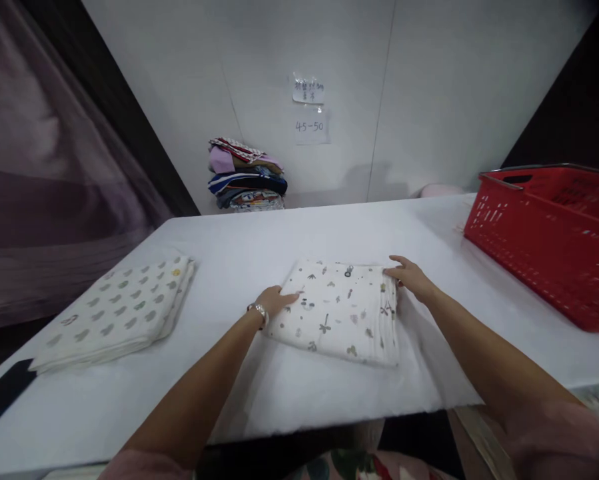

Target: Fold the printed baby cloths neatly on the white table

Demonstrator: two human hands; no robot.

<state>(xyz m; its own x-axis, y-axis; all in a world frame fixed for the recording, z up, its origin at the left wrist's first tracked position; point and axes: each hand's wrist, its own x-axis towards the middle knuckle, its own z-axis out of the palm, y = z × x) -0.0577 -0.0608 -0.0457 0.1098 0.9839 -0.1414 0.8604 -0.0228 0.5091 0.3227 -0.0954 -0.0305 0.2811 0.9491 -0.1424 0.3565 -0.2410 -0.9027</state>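
Observation:
A folded white muslin cloth (334, 307) with small printed plants and animals lies flat in front of me on the white table. My left hand (273, 300), with a bracelet at the wrist, grips its left edge, thumb on top and the other fingers partly hidden. At the far right corner, my right hand (413, 277) pinches the stacked layers; one finger sticks out and the rest are partly behind the edge. Off to the left is another folded cloth (124, 303), white with grey-green leaf-like shapes and a small yellow mark, touched by neither hand.
A red plastic basket (539, 247) with a metal handle stands at the right of the table (229, 247). Several folded fabrics (248, 175) are piled by the back wall. A black flat object (4, 393) lies at the left edge. Handwritten paper signs (310, 127) hang behind.

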